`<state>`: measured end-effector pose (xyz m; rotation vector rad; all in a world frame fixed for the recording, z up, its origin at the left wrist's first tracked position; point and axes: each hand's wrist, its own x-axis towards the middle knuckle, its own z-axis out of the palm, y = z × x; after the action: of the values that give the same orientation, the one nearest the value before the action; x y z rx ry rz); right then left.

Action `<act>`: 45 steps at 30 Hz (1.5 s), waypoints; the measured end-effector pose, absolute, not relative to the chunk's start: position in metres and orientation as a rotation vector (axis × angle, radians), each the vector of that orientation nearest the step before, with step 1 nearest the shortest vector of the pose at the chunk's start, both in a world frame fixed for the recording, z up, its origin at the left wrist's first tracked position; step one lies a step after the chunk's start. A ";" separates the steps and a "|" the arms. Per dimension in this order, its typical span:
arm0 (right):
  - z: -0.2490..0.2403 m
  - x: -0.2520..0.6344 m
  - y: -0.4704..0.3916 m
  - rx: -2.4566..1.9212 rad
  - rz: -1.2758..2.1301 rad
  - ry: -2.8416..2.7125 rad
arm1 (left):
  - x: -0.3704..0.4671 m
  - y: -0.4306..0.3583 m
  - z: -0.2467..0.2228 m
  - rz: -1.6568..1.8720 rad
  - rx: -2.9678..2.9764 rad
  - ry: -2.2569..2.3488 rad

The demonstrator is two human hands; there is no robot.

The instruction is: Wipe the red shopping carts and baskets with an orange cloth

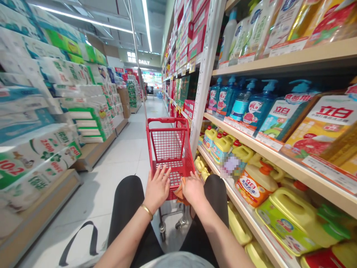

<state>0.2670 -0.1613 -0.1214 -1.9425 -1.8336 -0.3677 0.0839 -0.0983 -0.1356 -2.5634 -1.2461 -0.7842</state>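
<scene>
A red shopping cart [167, 124] with a mesh basket stands right in front of my knees. My left hand [158, 188], with a gold bangle at its wrist, lies over the cart's near edge, fingers stretched out and slightly spread. Closed around an orange cloth [179, 192], my right hand [193, 189] is at the near right corner of the basket. Part of the cloth hangs below that hand, and the rest is hidden in it. The near rim of the cart is mostly covered by both hands.
On my right, close to my knee, shelves [281, 130] hold pump bottles [254, 109] and yellow jugs [288, 219]. Stacked tissue packs [41, 160] line the left side. The tiled aisle [131, 149] runs ahead. A bag strap [94, 238] lies at lower left.
</scene>
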 end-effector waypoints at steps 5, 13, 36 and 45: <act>-0.124 0.260 -0.177 -1.934 -0.385 -1.783 | 0.074 -0.108 -0.137 -0.795 -2.573 -1.222; -0.126 0.245 -0.188 -1.881 -0.312 -1.783 | 0.058 -0.111 -0.134 -0.758 -2.543 -1.262; -0.128 0.228 -0.179 -1.879 -0.172 -1.855 | 0.069 -0.106 -0.139 -0.763 -2.443 -1.307; -0.124 0.251 -0.181 -1.978 -0.183 -1.728 | 0.071 -0.107 -0.138 -0.800 -2.439 -1.341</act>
<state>0.2512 -0.1812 -0.1238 -1.9778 -1.7280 -0.1828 0.0709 -0.1073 -0.1379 -2.4388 -1.3412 -0.7998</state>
